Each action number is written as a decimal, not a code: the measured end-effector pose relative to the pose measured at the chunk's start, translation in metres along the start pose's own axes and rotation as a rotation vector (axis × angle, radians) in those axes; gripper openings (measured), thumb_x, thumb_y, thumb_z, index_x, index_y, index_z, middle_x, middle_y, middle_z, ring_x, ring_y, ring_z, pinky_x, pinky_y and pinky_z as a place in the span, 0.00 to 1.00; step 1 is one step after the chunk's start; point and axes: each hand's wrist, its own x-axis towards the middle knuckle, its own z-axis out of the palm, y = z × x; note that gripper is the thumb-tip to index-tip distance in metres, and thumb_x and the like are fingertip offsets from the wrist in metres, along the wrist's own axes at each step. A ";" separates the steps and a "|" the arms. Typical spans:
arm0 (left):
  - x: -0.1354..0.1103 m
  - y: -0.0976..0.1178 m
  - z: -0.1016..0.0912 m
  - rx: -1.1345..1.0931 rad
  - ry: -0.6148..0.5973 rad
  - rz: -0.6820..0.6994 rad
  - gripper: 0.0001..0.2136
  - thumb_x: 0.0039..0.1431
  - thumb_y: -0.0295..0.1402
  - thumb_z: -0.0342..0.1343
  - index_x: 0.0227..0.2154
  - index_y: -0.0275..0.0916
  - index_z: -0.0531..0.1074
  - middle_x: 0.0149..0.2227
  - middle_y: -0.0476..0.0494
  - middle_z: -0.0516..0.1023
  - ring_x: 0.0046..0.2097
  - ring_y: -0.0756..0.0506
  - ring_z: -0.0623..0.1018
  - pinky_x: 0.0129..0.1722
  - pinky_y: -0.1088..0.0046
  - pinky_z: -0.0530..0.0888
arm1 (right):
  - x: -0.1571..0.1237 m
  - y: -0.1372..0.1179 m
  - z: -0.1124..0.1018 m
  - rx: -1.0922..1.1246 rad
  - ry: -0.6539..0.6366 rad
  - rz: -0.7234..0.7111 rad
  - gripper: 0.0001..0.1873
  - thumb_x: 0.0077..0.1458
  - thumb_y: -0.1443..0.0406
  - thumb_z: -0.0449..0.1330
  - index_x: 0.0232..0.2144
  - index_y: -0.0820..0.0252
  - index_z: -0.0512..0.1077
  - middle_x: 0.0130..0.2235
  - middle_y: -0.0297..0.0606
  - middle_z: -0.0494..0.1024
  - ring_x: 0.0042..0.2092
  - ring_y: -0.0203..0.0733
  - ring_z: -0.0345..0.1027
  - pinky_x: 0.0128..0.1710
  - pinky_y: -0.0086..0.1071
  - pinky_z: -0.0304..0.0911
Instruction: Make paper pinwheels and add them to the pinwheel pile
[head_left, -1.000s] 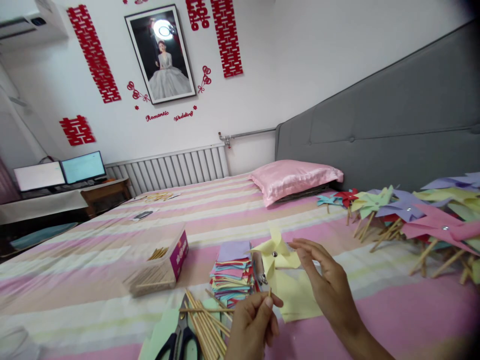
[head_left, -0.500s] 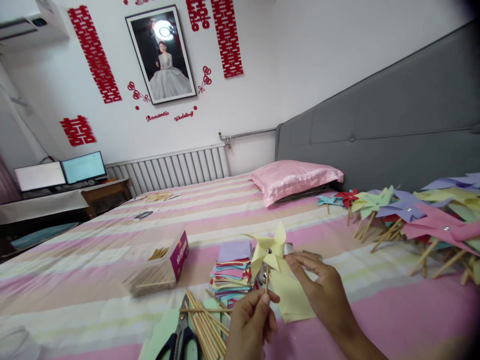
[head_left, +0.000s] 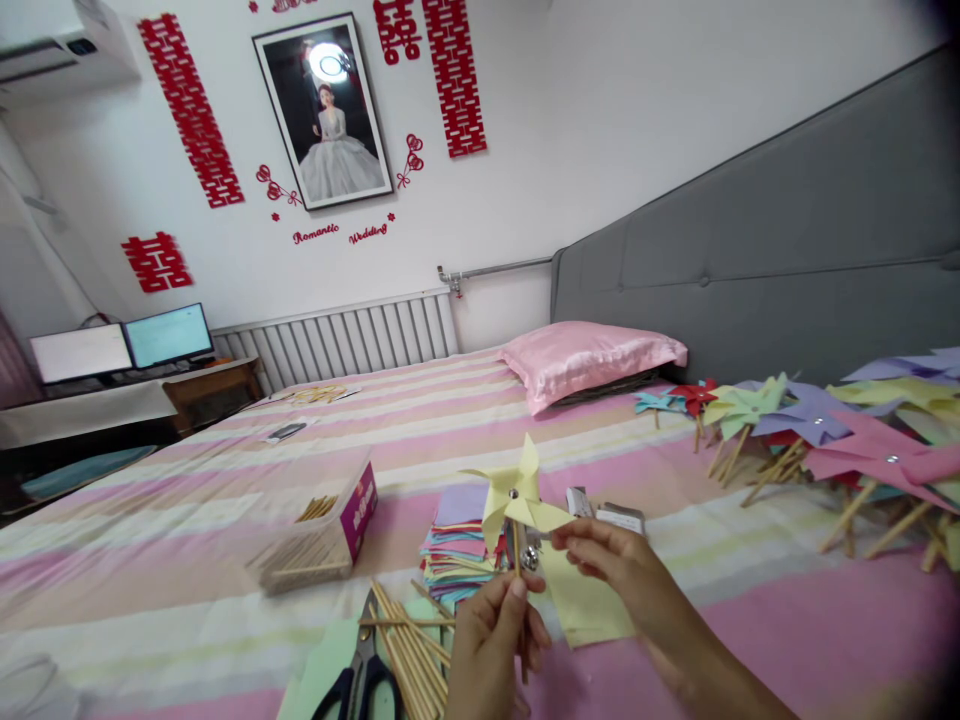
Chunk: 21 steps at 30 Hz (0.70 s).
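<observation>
A pale yellow paper pinwheel (head_left: 513, 494) with a shiny pin at its centre stands upright on a thin wooden stick (head_left: 517, 548). My left hand (head_left: 499, 632) is closed round that stick, thumb and forefinger pinching it below the blades. To the right, my right hand (head_left: 611, 560) has its fingers loosely bent and holds nothing; its fingertips are at the tip of the right-hand blade, and I cannot tell whether they touch it. Under and behind the hands lie yellow paper squares (head_left: 589, 600), small shiny metal pieces (head_left: 530, 557) and a stack of coloured paper (head_left: 461, 545).
Scissors (head_left: 364, 650) and loose wooden sticks (head_left: 409, 650) lie on green paper (head_left: 319, 660) at front left. Behind them is a clear box of sticks (head_left: 315, 545). Finished pinwheels (head_left: 862, 455) crowd the right side of the striped bed, near a pink pillow (head_left: 592, 355).
The pinwheel has shifted left and slightly up, its blades turned a little. My right fingers have loosened from the blade and moved slightly left, uncovering a small grey box behind.
</observation>
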 end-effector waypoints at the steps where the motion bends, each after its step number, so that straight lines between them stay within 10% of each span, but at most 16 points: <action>1: 0.000 -0.001 0.000 -0.003 -0.004 -0.001 0.17 0.47 0.43 0.55 0.28 0.30 0.71 0.13 0.52 0.68 0.14 0.56 0.61 0.16 0.81 0.55 | -0.002 -0.001 0.004 0.003 -0.057 -0.009 0.09 0.41 0.61 0.60 0.26 0.61 0.76 0.27 0.36 0.78 0.30 0.40 0.68 0.32 0.32 0.62; 21: 0.002 -0.009 0.005 -0.045 -0.030 -0.025 0.16 0.40 0.42 0.62 0.25 0.30 0.76 0.18 0.41 0.76 0.18 0.52 0.69 0.18 0.79 0.59 | -0.011 0.003 0.020 0.107 -0.370 -0.012 0.21 0.39 0.49 0.60 0.14 0.61 0.66 0.12 0.28 0.63 0.15 0.34 0.59 0.16 0.28 0.56</action>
